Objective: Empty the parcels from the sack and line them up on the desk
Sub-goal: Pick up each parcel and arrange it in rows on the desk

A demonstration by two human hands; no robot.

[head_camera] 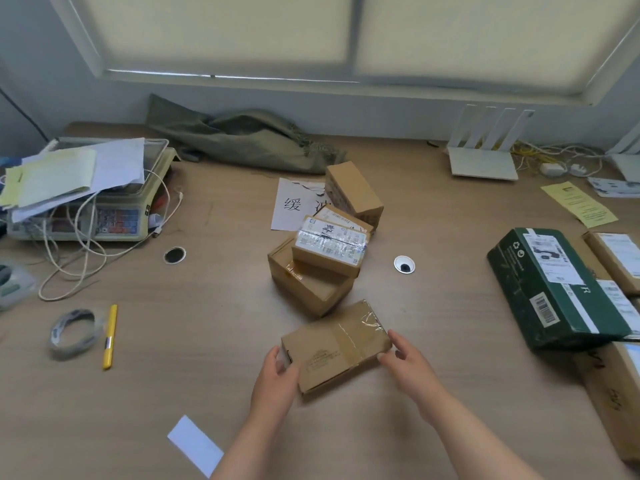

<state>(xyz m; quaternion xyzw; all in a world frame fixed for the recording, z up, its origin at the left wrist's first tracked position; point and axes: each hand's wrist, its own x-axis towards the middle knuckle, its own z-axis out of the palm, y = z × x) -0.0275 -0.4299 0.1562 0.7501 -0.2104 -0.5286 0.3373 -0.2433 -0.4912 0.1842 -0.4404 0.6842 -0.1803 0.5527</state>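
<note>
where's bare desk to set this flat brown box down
Bare wood lies between the yellow utility knife and the flat brown cardboard box, and between the brown box pile and the dark green carton. Crowded along the right edge.

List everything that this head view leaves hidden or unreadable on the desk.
All in the head view:
- The sack: its own folds hide whether parcels remain inside.
- The printed sheet: the parcel pile covers its right part.
- The brown parcels at the right: cut off by the frame edge.
- The label on top of the pile: print too small and blurred.
- The left hand: fingers hidden under the flat parcel.
</note>
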